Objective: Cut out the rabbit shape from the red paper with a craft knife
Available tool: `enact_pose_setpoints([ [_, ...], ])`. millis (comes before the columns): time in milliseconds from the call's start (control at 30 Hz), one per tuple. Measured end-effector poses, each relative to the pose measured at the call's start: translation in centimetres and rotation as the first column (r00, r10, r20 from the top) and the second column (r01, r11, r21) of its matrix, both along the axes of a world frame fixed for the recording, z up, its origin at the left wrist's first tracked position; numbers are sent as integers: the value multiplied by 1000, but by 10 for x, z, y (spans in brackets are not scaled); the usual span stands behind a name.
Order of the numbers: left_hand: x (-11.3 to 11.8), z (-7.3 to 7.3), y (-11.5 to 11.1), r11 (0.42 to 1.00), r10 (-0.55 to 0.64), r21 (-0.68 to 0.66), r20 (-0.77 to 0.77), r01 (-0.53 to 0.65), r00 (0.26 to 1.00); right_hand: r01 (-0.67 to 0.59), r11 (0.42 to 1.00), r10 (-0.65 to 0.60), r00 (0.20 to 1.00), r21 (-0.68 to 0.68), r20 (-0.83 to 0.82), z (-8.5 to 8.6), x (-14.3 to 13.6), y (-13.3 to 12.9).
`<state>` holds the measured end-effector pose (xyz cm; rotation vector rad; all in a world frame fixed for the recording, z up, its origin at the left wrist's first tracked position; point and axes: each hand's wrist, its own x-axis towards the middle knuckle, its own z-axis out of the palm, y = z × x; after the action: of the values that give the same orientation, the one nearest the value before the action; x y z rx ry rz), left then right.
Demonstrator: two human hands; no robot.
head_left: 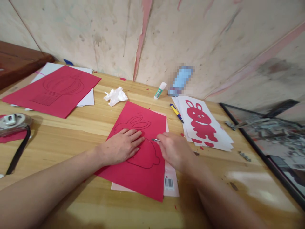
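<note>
The pale wooden bench runs back to a stained wall with pinkish streaks, and small red scraps dot its surface. A brown wooden block stands by the back left corner, and a black-framed panel stretches along the right side. A red sheet with a black outline, long-eared and round-tailed, lies mid-bench, well forward of the back edge, over a pale pink booklet. The left hand rests palm down across the outline, its fingers stretched out and lying close beside one another. The right hand, at the sheet's right edge, has its fingers clamped on a slim tool, the grey tip pointing left at the drawn line. Towards the back left corner, a second red sheet with a lantern drawing covers white paper. A crumpled tissue and a glue stick sit nearer the back edge; towards the right side, a yellow and blue pen-like item touches white sheets bearing a red rabbit cut-out. The booklet shows a barcode; the glue stick's green label is too small to read.
</note>
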<state>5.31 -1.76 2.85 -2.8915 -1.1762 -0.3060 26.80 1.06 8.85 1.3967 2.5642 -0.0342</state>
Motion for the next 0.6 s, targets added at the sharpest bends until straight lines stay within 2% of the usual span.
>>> enact_pose_setpoints([
  [100,-1,-2,-1,1000,10,1,13,-10,1000,85,996,-83,990,10,-113,4,14,15],
  [200,-3,-2,-1,999,47,1,42,-47,998,104,994,-109,980,-38,-165,3,29,33],
  [300,-10,0,3,987,158,-2,71,-158,985,124,987,-140,975,-98,-171,-4,38,47],
  [367,-18,1,8,952,302,25,92,-306,949,148,972,-177,972,-183,-154,-9,39,52],
  [467,-31,4,16,867,496,-5,102,-498,862,144,967,-181,969,-210,-170,-12,36,52],
  [600,-39,10,21,834,551,-125,153,-537,820,141,975,-172,969,-170,-180,-10,30,46],
])
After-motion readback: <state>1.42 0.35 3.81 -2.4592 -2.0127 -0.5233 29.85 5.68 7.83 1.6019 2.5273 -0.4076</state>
